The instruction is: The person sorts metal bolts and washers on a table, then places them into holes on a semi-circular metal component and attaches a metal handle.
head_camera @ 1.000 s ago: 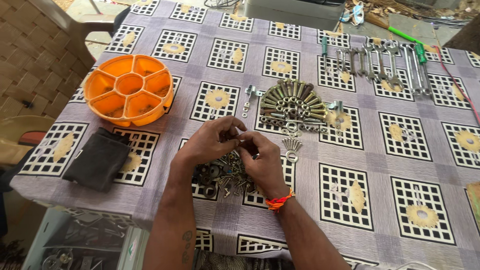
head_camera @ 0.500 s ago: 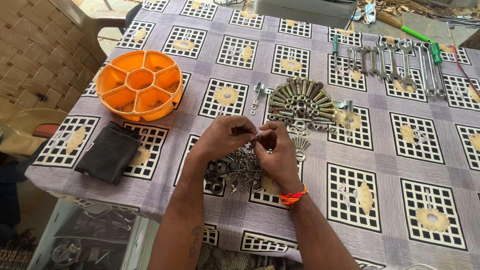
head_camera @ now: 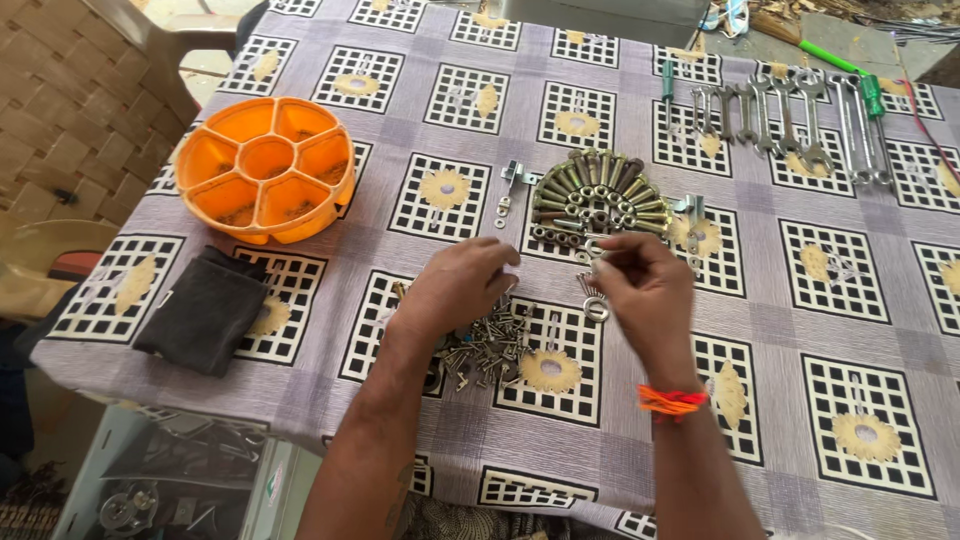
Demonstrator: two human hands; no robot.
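Table (head_camera: 800, 330) covered in a grey-lilac cloth with black grid squares and yellow flower prints; the near edge runs under my forearms, the left edge drops off beside a woven chair. Open cloth to the right of my right hand and in front of it, toward the near right corner. Left side is tighter: a black folded cloth (head_camera: 203, 310), soft and matte, lies near the left edge, with a round orange plastic tray (head_camera: 264, 167) with divided compartments just behind it.

Loose pile of small metal screws and bolts (head_camera: 490, 345), dull grey and jumbled, sits between my hands, partly under my left hand. Behind it is a neat fan of bigger bolts and nuts (head_camera: 595, 200), laid out in a half-circle. A metal washer ring (head_camera: 596, 309) lies just beside my right hand. A row of steel spanners (head_camera: 790, 115) with a green-handled screwdriver lies far back right, well apart from me.

My left hand (head_camera: 455, 290) is palm down, fingers curled loosely over the top edge of the screw pile, touching it; can't tell if anything is pinched. My right hand (head_camera: 645, 290) is raised slightly, fingers bunched toward the thumb near a small metal piece; too small to tell whether I've got hold of it. Orange thread band (head_camera: 670, 400) on my right wrist.
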